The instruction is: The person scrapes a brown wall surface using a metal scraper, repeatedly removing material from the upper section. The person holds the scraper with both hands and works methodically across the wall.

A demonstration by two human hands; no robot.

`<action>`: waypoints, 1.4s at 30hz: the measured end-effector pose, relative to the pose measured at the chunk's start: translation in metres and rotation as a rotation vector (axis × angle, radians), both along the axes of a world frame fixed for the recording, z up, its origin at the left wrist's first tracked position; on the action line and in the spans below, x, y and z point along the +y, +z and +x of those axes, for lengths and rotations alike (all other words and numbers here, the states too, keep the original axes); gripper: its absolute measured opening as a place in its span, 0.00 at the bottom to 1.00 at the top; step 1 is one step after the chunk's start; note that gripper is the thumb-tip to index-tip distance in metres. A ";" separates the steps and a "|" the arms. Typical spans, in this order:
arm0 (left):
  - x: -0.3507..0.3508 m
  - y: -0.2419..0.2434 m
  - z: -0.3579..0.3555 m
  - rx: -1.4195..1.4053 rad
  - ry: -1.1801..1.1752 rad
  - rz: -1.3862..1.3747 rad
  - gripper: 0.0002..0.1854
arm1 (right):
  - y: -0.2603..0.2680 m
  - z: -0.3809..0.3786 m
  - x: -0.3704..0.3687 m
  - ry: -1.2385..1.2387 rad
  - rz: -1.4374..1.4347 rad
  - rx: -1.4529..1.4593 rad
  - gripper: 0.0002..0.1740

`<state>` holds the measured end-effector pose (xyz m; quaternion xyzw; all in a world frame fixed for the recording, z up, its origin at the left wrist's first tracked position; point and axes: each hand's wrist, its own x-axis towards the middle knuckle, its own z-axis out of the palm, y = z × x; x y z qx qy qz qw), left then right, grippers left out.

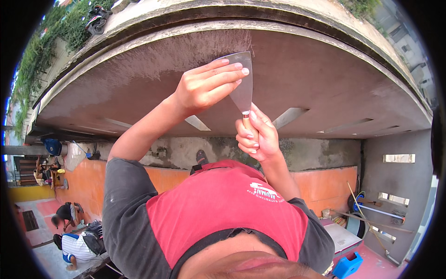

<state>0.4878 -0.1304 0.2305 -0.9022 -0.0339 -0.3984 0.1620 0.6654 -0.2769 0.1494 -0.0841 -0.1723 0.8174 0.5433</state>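
A wide steel putty knife [244, 83] points away from me, its blade flat against or just over a grey-brown plastered wall face [306, 76]. My right hand [259, 136] is wrapped around its wooden handle, with the thumb up by the ferrule. Spread across the blade are the fingers of my left hand [205, 85], pressing on the metal; its thumb is hard to make out. Beyond the blade's tip, a rough, streaky patch [156, 55] runs along the upper wall. Smoother plaster lies to the right of it.
Slots [291, 117] pierce the wall low down. Below runs a stained concrete strip [167, 153] beside orange flooring [324, 188]. Two people [82, 246] crouch at lower left. Poles [369, 219], a blue plastic stool [348, 265] and a grey side wall [393, 181] stand right.
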 end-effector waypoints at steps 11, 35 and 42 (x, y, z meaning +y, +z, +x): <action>-0.001 -0.009 0.001 -0.044 0.009 -0.015 0.05 | 0.001 0.000 0.004 -0.067 0.041 -0.151 0.26; 0.008 0.033 0.008 -0.176 -0.003 0.012 0.03 | 0.041 -0.001 0.019 -0.043 0.120 -0.117 0.26; 0.008 0.013 -0.003 -0.100 -0.024 -0.028 0.06 | 0.030 -0.013 0.005 -0.040 0.027 -0.086 0.26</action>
